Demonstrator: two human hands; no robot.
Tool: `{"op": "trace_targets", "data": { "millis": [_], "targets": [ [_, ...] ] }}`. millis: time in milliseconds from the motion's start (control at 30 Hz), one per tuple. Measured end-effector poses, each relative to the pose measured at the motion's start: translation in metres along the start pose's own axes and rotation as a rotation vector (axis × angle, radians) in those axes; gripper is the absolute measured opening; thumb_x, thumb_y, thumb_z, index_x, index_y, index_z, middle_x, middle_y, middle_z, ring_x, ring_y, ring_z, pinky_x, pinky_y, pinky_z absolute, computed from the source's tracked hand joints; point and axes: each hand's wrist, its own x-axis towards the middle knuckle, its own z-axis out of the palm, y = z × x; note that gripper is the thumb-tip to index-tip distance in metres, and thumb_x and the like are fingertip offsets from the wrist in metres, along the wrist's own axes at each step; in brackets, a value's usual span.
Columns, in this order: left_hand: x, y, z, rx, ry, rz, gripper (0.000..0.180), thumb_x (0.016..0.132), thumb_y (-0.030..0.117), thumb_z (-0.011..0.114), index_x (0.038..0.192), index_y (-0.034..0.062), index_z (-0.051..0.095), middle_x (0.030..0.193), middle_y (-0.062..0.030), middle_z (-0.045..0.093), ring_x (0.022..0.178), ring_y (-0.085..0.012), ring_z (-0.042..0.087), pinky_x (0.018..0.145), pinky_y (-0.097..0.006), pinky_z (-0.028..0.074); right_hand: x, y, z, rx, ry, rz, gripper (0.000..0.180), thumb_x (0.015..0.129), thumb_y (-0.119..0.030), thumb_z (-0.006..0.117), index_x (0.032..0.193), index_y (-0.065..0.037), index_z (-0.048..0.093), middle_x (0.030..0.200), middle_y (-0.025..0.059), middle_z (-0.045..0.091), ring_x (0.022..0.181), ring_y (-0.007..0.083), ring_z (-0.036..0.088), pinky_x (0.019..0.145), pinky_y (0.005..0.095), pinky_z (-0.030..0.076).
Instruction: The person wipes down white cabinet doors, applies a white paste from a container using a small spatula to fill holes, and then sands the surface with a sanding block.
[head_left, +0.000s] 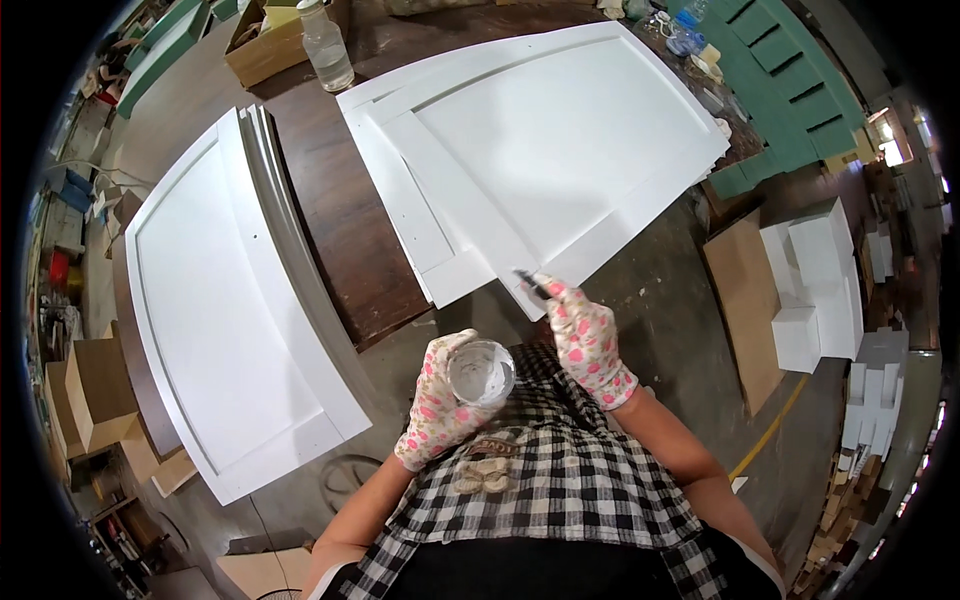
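Observation:
My left hand (pixel 440 402), in a white glove with a pink flower print, is wrapped round a small clear cup (pixel 482 374) with white paste inside. In my right hand (pixel 588 342), gloved alike, is a small dark tool (pixel 533 284), pinched between the fingers; its exact kind is too small to make out. The tool's tip is over the near corner of a white framed panel (pixel 540 150), and I cannot tell whether it touches. That panel lies askew on another white panel (pixel 408 222) on the dark brown table (pixel 345 190).
A stack of white panels (pixel 215 310) lies on the left. Behind stand a glass bottle (pixel 327 50) with clear liquid and a cardboard box (pixel 270 55). Green panels (pixel 790 70) are at the far right. White box-shaped pieces (pixel 815 280) stand by brown board (pixel 745 310) on the right.

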Motion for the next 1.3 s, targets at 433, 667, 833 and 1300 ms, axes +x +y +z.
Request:
{"op": "trace_targets", "data": {
  "millis": [433,667,833,1300],
  "targets": [
    [0.070,0.063,0.051,-0.139,0.157,0.028,0.081,0.064,0.028,0.086,0.130,0.0053,0.044,0.125,-0.0136,0.050,0.118,-0.0279,0.049,0.102,-0.039,0.040,0.029,0.032,-0.078,0.935,-0.023,0.266,0.022,0.094,-0.014,0.059,0.110,0.000,0.062,0.069,-0.0026,0.054,0.049,0.0026,0.039,0.044,0.0166,0.026],
    [0.125,0.083,0.116,-0.189,0.101,0.001,0.083,0.070,0.019,0.083,0.137,0.0047,0.037,0.132,-0.0142,0.044,0.124,-0.0269,0.046,0.104,-0.039,0.039,0.048,0.067,-0.143,0.821,-0.365,-0.095,0.032,0.087,0.008,0.056,0.119,0.005,0.061,0.083,0.0019,0.062,0.061,0.0061,0.052,0.054,0.0190,0.042],
    [0.153,0.095,0.134,-0.150,0.143,-0.093,0.083,0.071,0.019,0.083,0.137,0.0027,0.035,0.130,-0.0147,0.046,0.122,-0.0252,0.049,0.102,-0.039,0.042,0.090,0.083,-0.153,0.242,-0.221,-0.533,0.030,0.086,-0.009,0.063,0.116,-0.011,0.065,0.086,0.0061,0.072,0.060,0.0182,0.065,0.052,0.0282,0.051],
    [0.281,0.104,0.123,-0.177,0.085,0.010,0.084,0.082,0.016,0.070,0.149,0.0025,0.020,0.144,-0.0161,0.037,0.135,-0.0273,0.037,0.109,-0.043,0.033,0.221,0.139,-0.257,-0.037,0.032,-0.171,0.019,0.092,-0.009,0.048,0.082,-0.006,0.064,0.079,0.0068,0.068,0.066,0.0200,0.066,0.059,0.0308,0.052]
  ]
}}
